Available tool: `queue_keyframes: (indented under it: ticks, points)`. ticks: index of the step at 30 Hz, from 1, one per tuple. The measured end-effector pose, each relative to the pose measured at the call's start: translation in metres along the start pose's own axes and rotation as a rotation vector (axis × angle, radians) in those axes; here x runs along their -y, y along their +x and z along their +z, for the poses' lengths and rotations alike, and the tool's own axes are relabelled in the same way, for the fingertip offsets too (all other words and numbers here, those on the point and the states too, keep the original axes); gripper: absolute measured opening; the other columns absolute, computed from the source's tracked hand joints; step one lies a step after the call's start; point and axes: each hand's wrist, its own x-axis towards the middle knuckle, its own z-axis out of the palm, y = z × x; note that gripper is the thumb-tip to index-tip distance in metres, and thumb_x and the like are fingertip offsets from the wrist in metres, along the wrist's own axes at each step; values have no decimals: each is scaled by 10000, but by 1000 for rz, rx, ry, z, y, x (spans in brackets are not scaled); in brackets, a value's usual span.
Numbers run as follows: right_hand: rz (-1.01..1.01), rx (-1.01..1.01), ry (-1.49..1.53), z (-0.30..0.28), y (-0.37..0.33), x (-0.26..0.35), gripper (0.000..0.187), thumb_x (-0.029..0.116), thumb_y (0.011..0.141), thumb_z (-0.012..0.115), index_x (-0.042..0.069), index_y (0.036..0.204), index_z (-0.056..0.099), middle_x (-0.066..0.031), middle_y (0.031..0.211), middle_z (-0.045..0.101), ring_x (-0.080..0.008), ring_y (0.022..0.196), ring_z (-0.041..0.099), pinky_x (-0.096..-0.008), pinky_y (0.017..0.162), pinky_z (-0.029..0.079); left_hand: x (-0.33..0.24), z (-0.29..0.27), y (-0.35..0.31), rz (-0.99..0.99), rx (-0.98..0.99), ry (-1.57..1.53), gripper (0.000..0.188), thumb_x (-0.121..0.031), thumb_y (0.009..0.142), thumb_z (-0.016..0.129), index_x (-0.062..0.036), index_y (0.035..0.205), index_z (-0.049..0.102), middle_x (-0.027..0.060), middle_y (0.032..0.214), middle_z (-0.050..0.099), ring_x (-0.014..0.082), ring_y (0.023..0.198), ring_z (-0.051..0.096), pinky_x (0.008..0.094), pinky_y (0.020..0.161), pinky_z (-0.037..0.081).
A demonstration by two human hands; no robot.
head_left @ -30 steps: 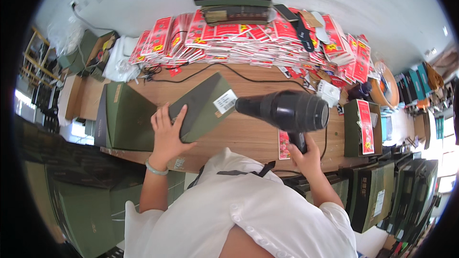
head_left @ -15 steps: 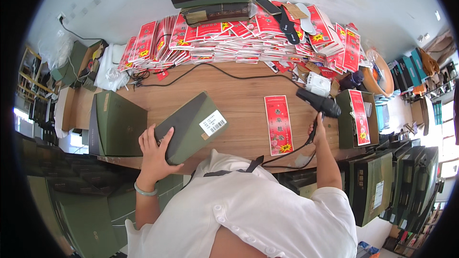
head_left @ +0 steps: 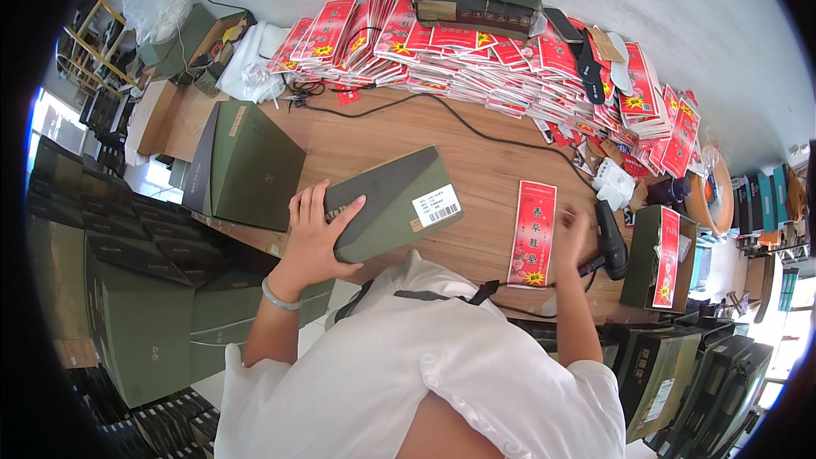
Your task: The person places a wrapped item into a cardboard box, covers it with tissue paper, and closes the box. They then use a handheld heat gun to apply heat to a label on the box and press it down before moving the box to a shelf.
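My left hand (head_left: pixel 316 234) grips the left end of a closed green and dark grey shoebox (head_left: pixel 399 204), thumb on top. A white barcode label is on the box's right end, and the box lies at an angle on the table. My right hand (head_left: pixel 571 236), blurred by motion, is at the right edge of a flat red packet (head_left: pixel 533 234); its fingers do not show clearly. Just right of that hand, a black hair dryer (head_left: pixel 612 242) lies on the table, apart from it.
Another green shoebox (head_left: pixel 259 166) stands on the left. An open box (head_left: pixel 639 259) with a red packet in it is at the right edge. Piles of red packets (head_left: pixel 476 59) line the wall, with two stacked boxes (head_left: pixel 476 13) on top. A black cord (head_left: pixel 459 119) crosses the wooden table (head_left: pixel 357 132).
My right hand has let go of the hair dryer, now lying on the table, and moved left to the red packet. My left hand stays on the shoebox. The view has shifted.
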Motion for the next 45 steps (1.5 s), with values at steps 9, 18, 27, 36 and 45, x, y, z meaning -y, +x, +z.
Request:
queue_keyframes:
  ticks: [9, 18, 27, 36, 45]
  points:
    - [-632, 411, 111, 89, -30, 168, 164, -64, 835, 635, -3, 956, 542, -148, 927, 607, -310, 845, 609, -372, 727, 505, 3, -2, 4, 33, -46, -27, 1012, -416, 470, 839, -238, 1404, 492, 269, 1379, 298, 446, 1251, 305, 565, 1053, 224]
    - [-678, 387, -61, 93, -34, 176, 121, -68, 825, 610, 6, 903, 553, -158, 859, 600, -359, 824, 580, -424, 708, 478, 6, 2, 1, 53, -107, -39, 1010, -415, 469, 835, -252, 1405, 491, 279, 1366, 323, 444, 1244, 315, 565, 1049, 229]
    - [-607, 409, -107, 95, -34, 175, 122, -42, 841, 591, 20, 923, 524, -168, 865, 580, -373, 827, 559, -447, 711, 458, 8, 5, 1, 59, -109, -53, 951, -431, 519, 794, -245, 1403, 496, 292, 1362, 327, 444, 1245, 315, 569, 1056, 207]
    - [-556, 446, -89, 93, -35, 176, 102, -16, 858, 582, 18, 942, 535, -175, 929, 584, -375, 895, 560, -449, 764, 466, 9, 6, 0, 49, -121, -57, 944, -422, 525, 788, -250, 1406, 494, 293, 1368, 318, 447, 1255, 310, 576, 1063, 202]
    - [-578, 413, -114, 94, -34, 172, 92, -5, 852, 598, 40, 916, 549, -162, 873, 603, -379, 829, 577, -455, 705, 476, 8, 7, 0, 60, -126, -60, 936, -424, 531, 786, -250, 1404, 495, 290, 1362, 323, 443, 1250, 319, 588, 1048, 220]
